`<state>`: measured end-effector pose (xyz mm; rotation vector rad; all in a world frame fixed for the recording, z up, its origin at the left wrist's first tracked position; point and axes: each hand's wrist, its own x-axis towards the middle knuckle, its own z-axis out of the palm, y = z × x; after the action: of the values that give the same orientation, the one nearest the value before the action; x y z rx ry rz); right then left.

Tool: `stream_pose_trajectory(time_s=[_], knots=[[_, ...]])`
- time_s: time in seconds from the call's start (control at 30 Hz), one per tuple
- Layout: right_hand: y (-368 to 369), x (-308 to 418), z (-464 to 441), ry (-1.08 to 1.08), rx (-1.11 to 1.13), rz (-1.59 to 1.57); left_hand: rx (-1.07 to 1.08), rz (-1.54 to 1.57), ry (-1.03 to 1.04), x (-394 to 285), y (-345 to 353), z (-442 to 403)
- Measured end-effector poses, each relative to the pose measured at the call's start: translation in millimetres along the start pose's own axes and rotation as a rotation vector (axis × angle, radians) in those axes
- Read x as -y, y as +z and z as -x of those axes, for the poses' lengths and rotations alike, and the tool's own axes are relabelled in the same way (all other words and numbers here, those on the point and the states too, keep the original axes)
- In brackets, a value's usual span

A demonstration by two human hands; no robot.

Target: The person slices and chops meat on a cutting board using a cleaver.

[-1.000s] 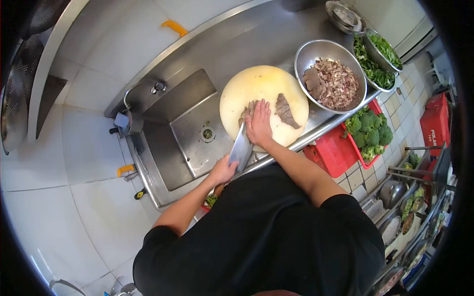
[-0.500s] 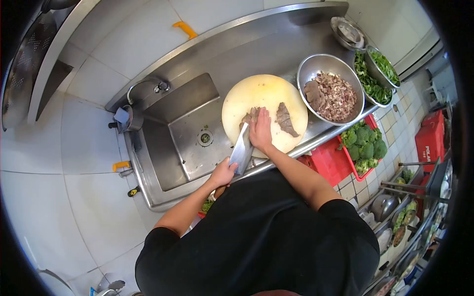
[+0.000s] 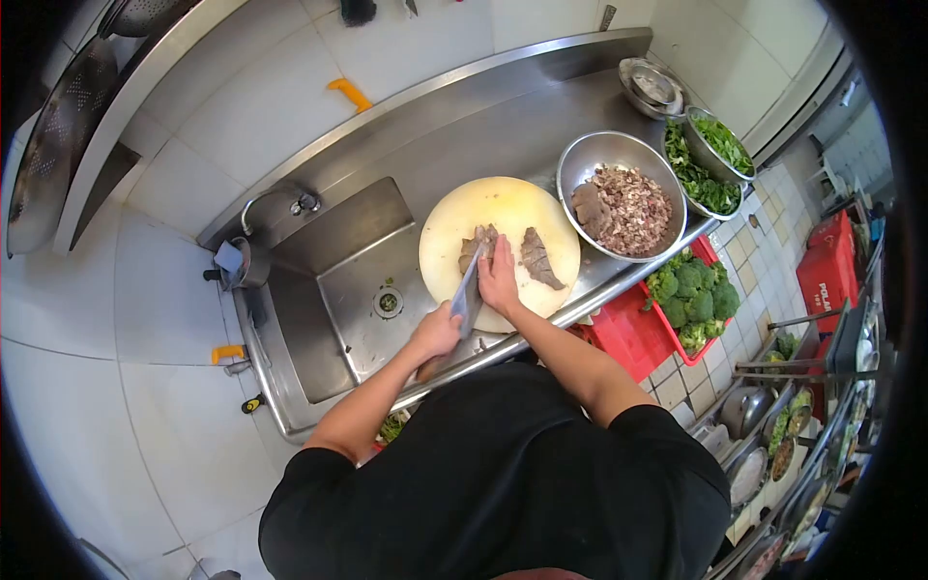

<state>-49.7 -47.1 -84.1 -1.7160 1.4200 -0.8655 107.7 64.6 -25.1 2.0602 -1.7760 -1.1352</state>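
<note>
The greyish-brown piece of meat (image 3: 472, 255) lay on the round cutting board (image 3: 450, 211), just to the left of the fingers of the right hand (image 3: 498, 280). It looked cooked, so it was probably firm yet yielding, light enough for one hand, perhaps slightly moist, and apt to tear along its grain if squeezed hard. The safest hold seemed to be from above, along its right side, with flat fingers pinning it down and the tips clear of the blade. The right hand was flat rather than clenched, its fingers straight and close together; it seemed to touch the meat, though the exact contact was hard to make out. The left hand (image 3: 437, 331) was clamped on the cleaver (image 3: 467, 307), whose blade slanted from that hand up to the meat, passing just left of the right hand; whether its edge had entered the meat could not be told. The cleaver was likely stiff and fairly heavy, best gripped by its handle. A second piece of meat (image 3: 537, 259) lay apart, to the right of the right hand, and beyond it a metal bowl (image 3: 583, 162) of chopped meat (image 3: 640, 208) stood on the counter (image 3: 483, 114)
</note>
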Motion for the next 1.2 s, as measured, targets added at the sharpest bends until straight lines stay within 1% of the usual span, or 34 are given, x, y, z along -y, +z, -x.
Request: stream_pose_trajectory(time_s=[0.1, 0.13, 0.2, 0.27, 0.3, 0.33, 0.43, 0.77, 0.93, 1.03, 1.13, 1.2], knots=[[-13, -4, 8, -0.016, -0.058, -0.165, 0.138, 0.139, -0.184, -17, -43, 39], [-15, -8, 8, -0.073, -0.063, -0.133, 0.077, 0.154, -0.148, -8, -34, 39], [-16, -13, 4, -0.108, -0.066, -0.140, -0.039, 0.177, -0.076, 21, -5, 34], [-16, -13, -4, -0.135, -0.069, -0.150, -0.099, 0.238, -0.078, 24, 13, 24], [-16, -12, -9, -0.146, -0.068, -0.156, -0.130, 0.269, -0.078, 19, 20, 19], [-15, -12, -14, -0.157, -0.067, -0.161, -0.101, 0.329, -0.169, -13, 2, 25], [-5, -10, -23, -0.120, -0.051, -0.213, -0.130, 0.444, -0.183, -24, 0, 8], [1, -13, -23, -0.119, -0.106, -0.215, -0.093, 0.351, -0.126, -41, -12, -41], [1, -13, -24, -0.130, -0.107, -0.206, -0.089, 0.312, -0.115, -62, -14, -67], [-1, -13, -24, -0.100, -0.111, -0.216, -0.083, 0.262, -0.169, -71, -12, -82], [-5, -20, -27, -0.121, -0.141, -0.352, -0.095, 0.268, -0.213, -82, -16, -70], [-6, -21, -25, -0.104, -0.165, -0.386, -0.200, 0.184, -0.123, -53, 3, -65]])
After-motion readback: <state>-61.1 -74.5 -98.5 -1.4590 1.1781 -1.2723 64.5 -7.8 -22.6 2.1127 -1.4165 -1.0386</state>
